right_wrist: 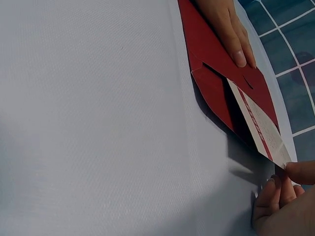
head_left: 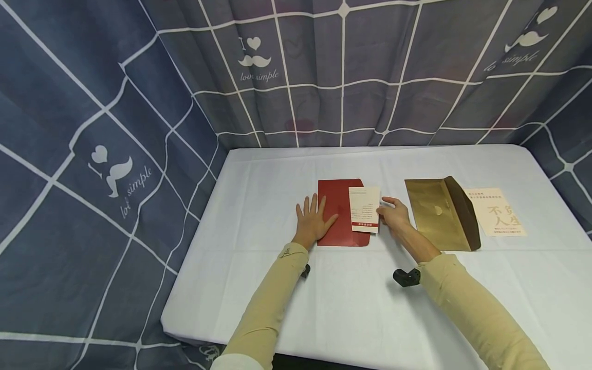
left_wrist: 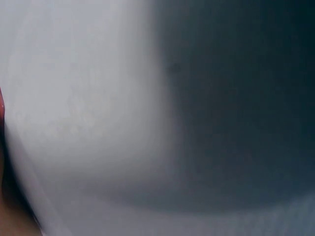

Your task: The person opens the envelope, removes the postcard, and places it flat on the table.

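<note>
A red envelope lies on the white table with its flap open to the right. My left hand rests on its left part, fingers spread and straight. In my right hand I pinch the right edge of a white printed card with a red stripe. In the right wrist view the card slants up out of the envelope's mouth; how deep it reaches inside is hidden. The left wrist view is blurred, with only a sliver of the hand at its left edge.
Right of my right hand lies a gold envelope with its dark flap open. Beside it is a cream card with gold characters. Dark checked curtains stand behind and left of the white table.
</note>
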Motion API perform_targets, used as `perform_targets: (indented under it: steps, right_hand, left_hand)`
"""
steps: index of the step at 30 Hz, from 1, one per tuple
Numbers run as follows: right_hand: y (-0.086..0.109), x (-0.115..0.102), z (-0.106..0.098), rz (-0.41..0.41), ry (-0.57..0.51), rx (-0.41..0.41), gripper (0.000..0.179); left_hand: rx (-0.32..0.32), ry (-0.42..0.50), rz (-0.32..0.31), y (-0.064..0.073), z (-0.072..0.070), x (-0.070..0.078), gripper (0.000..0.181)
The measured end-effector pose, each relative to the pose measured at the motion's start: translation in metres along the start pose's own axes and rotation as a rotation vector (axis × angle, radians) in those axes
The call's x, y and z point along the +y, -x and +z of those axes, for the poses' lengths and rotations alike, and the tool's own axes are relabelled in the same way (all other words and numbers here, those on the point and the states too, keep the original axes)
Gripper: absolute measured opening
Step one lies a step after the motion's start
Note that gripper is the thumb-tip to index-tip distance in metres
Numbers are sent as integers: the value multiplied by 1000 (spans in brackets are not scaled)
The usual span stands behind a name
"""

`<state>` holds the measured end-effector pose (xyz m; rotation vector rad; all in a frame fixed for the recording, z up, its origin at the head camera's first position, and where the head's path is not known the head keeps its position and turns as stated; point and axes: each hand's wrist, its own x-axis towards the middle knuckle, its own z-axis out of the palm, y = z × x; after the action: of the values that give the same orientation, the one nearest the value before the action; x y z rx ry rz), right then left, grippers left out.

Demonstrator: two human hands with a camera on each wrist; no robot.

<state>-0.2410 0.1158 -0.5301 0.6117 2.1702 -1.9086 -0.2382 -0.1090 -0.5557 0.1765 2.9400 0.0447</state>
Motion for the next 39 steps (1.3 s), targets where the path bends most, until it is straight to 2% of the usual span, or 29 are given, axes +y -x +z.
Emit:
perform_targets:
  steps: [26, 39]
  right_hand:
    - [0, 3, -3, -20, 54, -51, 49]
    - [3, 3, -4, -19, 81, -50, 48]
  left_hand:
    - [-2, 23, 8, -1, 1, -3, 77]
    - [9, 20, 20, -1, 2, -6, 77]
